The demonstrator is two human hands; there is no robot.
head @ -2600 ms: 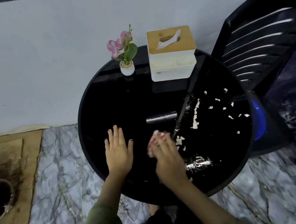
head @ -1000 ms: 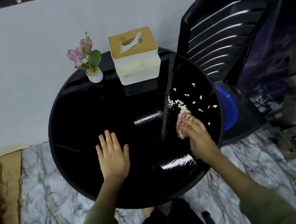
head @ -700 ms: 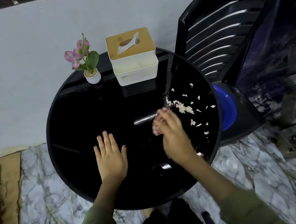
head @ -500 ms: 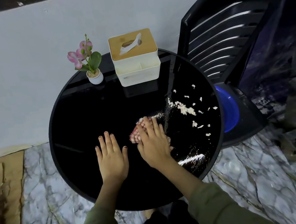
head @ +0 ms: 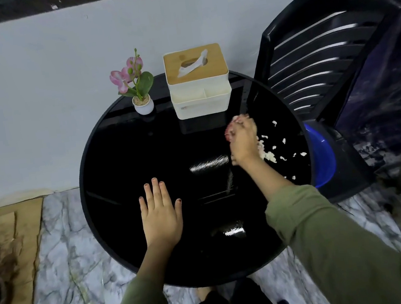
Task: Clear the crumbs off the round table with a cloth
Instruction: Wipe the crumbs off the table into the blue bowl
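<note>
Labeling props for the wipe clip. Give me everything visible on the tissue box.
The tissue box is a white, boxy container that looks like plastic, with a light wooden-looking lid. A white tissue pokes up through the oval slot in the lid. An open tray section on the near side appears split by a divider; no contents can be made out in it. It stands upright at the far edge of the black round table, near the wall, right of the small flower pot and apart from it. Neither hand touches it.

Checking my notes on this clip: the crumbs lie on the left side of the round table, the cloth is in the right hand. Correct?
Not quite. The head view shows the crumbs on the right side of the round table, toward the chair. The right hand does hold the cloth.
</note>
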